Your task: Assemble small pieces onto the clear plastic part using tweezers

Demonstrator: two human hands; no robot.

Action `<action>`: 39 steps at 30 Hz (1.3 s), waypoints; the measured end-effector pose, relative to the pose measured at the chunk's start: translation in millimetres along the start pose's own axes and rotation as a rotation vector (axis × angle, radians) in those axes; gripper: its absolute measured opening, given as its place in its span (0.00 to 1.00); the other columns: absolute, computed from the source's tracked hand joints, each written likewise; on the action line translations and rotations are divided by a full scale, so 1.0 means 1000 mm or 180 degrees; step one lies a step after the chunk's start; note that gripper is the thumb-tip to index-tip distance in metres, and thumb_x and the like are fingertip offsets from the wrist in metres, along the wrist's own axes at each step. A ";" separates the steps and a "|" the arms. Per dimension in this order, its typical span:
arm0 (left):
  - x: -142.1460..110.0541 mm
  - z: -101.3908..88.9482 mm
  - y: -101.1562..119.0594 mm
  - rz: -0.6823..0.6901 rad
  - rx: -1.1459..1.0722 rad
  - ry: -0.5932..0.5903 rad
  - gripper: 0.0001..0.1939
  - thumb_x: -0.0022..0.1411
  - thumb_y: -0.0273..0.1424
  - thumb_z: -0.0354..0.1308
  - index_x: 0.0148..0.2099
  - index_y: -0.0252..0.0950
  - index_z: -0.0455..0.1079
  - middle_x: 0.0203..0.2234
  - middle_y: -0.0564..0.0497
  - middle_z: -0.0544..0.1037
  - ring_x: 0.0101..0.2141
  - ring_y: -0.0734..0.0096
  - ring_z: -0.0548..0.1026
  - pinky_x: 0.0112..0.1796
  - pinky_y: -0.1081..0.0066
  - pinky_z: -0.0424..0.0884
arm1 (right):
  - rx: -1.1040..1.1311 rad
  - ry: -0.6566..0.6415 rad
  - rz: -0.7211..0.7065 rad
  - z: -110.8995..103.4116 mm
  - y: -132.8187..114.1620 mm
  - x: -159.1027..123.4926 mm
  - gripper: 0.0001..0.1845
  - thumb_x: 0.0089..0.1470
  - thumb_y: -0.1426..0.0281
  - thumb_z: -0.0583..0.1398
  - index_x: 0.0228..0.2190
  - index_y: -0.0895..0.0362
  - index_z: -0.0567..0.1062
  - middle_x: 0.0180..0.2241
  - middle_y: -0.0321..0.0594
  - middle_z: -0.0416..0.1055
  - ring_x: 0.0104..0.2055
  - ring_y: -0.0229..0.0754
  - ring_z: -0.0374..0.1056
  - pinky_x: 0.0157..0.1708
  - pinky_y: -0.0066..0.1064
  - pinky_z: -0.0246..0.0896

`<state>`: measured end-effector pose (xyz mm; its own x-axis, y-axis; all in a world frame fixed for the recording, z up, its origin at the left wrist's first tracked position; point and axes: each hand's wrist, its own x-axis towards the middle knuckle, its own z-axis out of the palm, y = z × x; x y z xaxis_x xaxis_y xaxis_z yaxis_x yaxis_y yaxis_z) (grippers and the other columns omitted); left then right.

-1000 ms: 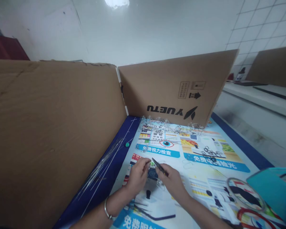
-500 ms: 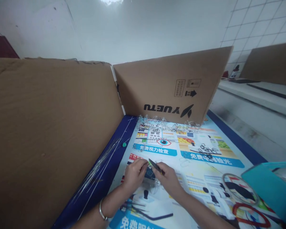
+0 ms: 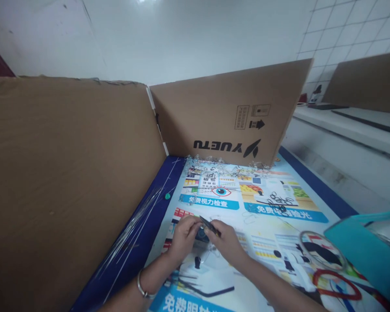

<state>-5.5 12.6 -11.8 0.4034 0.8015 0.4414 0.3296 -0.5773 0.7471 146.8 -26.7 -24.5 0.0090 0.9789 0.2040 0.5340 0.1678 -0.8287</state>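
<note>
Over the printed sheet, my left hand (image 3: 184,234) is closed in a pinch at the tip of the tool in my other hand. What it pinches is too small to make out. My right hand (image 3: 226,239) is wrapped round a pair of dark-jawed pliers (image 3: 209,225), whose jaws point up and left to my left fingertips. Thin clear or wiry bits (image 3: 212,249) show faintly below the hands. A metal bangle (image 3: 142,286) circles my left wrist.
Cardboard panels (image 3: 221,117) stand behind and on the left. Clear small pieces (image 3: 204,164) line the back panel's foot. Thin wires (image 3: 133,225) lie at left, dark wire loops (image 3: 279,199) at right. A wire coil (image 3: 323,249), a red ring (image 3: 336,284) and a teal container (image 3: 367,255) are nearer right.
The whole view has shifted slightly. My hands stay together, and the pliers' jaws now sit closer to my left fingertips; the green bit seen there earlier no longer shows.
</note>
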 end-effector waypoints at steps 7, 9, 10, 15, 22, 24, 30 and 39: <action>0.000 -0.001 0.004 -0.0193 -0.0476 -0.0071 0.08 0.60 0.28 0.49 0.32 0.34 0.68 0.28 0.50 0.73 0.31 0.71 0.70 0.35 0.74 0.64 | 0.0039 0.0040 0.0142 0.001 0.001 0.002 0.12 0.48 0.63 0.53 0.20 0.57 0.62 0.18 0.30 0.56 0.23 0.34 0.54 0.23 0.25 0.47; 0.000 -0.001 0.004 -0.0193 -0.0507 -0.0049 0.08 0.60 0.29 0.48 0.32 0.34 0.68 0.28 0.50 0.72 0.31 0.71 0.69 0.34 0.74 0.64 | 0.0001 0.0050 0.0147 -0.001 0.000 0.001 0.12 0.48 0.63 0.53 0.19 0.57 0.62 0.18 0.30 0.56 0.23 0.34 0.54 0.23 0.25 0.47; 0.000 -0.001 0.004 -0.0183 -0.0507 -0.0031 0.08 0.60 0.29 0.48 0.32 0.34 0.68 0.27 0.50 0.72 0.31 0.71 0.69 0.34 0.74 0.64 | -0.0023 0.0053 0.0144 -0.001 0.000 0.001 0.12 0.48 0.63 0.54 0.19 0.57 0.63 0.18 0.30 0.56 0.23 0.34 0.54 0.23 0.25 0.47; 0.000 -0.001 0.001 -0.0026 -0.0320 -0.0043 0.09 0.61 0.29 0.47 0.32 0.34 0.66 0.27 0.50 0.70 0.31 0.71 0.67 0.34 0.72 0.64 | -0.0097 0.0030 0.0160 -0.003 -0.002 0.001 0.11 0.48 0.64 0.54 0.20 0.57 0.64 0.19 0.30 0.57 0.23 0.34 0.55 0.23 0.25 0.47; -0.003 0.000 -0.003 0.0325 0.0108 -0.0141 0.08 0.62 0.27 0.45 0.34 0.35 0.64 0.27 0.49 0.69 0.31 0.70 0.66 0.34 0.71 0.63 | -0.0155 0.0013 0.0115 -0.003 -0.005 -0.001 0.10 0.48 0.66 0.54 0.20 0.57 0.64 0.20 0.31 0.59 0.24 0.35 0.56 0.24 0.25 0.48; -0.004 0.000 -0.003 0.0240 0.0095 -0.0133 0.08 0.62 0.27 0.44 0.34 0.35 0.64 0.27 0.50 0.69 0.30 0.71 0.66 0.33 0.72 0.63 | -0.0222 -0.0028 0.0059 -0.005 -0.007 -0.001 0.10 0.49 0.66 0.54 0.20 0.57 0.65 0.20 0.31 0.60 0.24 0.35 0.57 0.24 0.26 0.49; -0.003 -0.003 -0.004 0.0262 0.0067 0.0022 0.08 0.62 0.28 0.43 0.35 0.35 0.63 0.27 0.50 0.68 0.30 0.71 0.67 0.33 0.72 0.63 | -0.0870 -0.0258 -0.0348 -0.030 -0.012 0.000 0.10 0.52 0.65 0.52 0.24 0.56 0.68 0.25 0.35 0.65 0.31 0.38 0.61 0.30 0.27 0.52; -0.004 -0.006 -0.003 0.0668 0.0461 0.0125 0.08 0.62 0.25 0.43 0.37 0.35 0.64 0.28 0.48 0.70 0.32 0.68 0.67 0.35 0.68 0.64 | -0.2530 -0.0217 -0.0917 -0.052 -0.019 -0.001 0.03 0.49 0.72 0.56 0.26 0.55 0.70 0.28 0.37 0.67 0.35 0.41 0.59 0.35 0.32 0.47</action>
<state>-12.6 12.3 -12.7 0.4433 0.6656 0.6004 0.3622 -0.7457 0.5593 181.0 -37.3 17.9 -0.2558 0.9197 0.2979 0.9433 0.3049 -0.1312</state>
